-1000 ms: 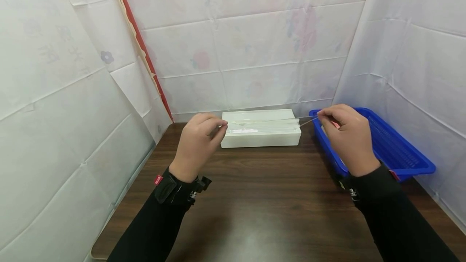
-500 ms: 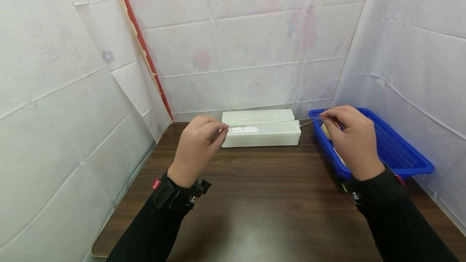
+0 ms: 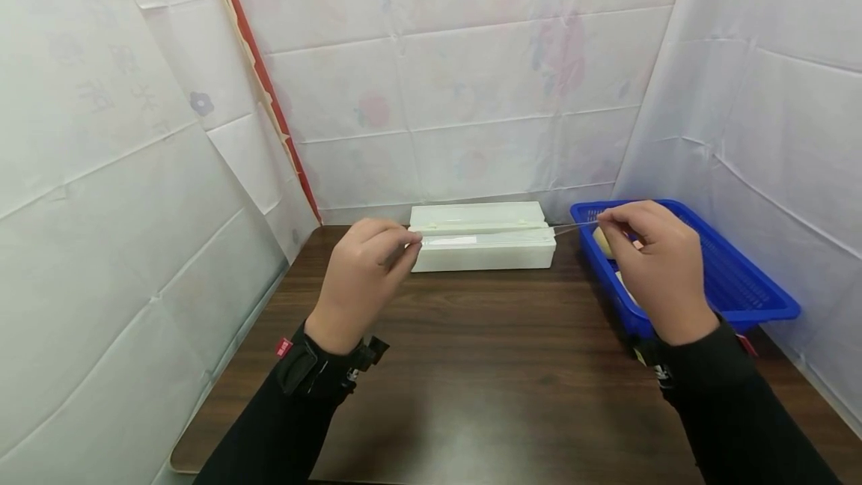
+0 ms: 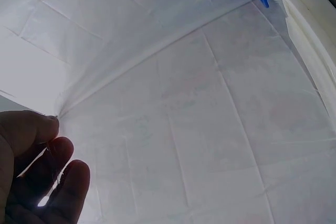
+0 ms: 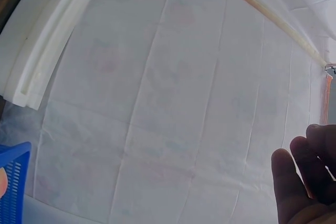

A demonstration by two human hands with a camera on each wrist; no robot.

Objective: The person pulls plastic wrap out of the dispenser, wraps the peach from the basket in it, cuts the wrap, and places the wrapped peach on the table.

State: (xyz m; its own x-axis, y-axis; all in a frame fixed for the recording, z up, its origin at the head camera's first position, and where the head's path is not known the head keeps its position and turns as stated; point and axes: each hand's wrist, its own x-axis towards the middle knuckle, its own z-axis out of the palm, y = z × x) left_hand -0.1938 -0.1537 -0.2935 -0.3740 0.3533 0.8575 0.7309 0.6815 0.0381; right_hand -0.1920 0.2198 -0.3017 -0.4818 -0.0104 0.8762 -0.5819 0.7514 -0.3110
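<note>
Head view: left hand (image 3: 364,275) and right hand (image 3: 661,268) each pinch thin, clear film (image 3: 572,226), stretched between them near the oblong, smooth white box (image 3: 481,259); beside that, a perforated blue basket (image 3: 747,275). Both hands sit slightly lower than a second ago.

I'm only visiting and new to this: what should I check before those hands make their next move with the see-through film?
1. Left hand pinching the clear film: ok.
2. Right hand pinching it too: ok.
3. White box standing on the table: ok.
4. Film separated from the box: cannot tell, too transparent to trace.
5. Film free of wrinkles: cannot tell.
6. Right hand apart from the blue basket: ok, the right wrist view shows a gap.
</note>
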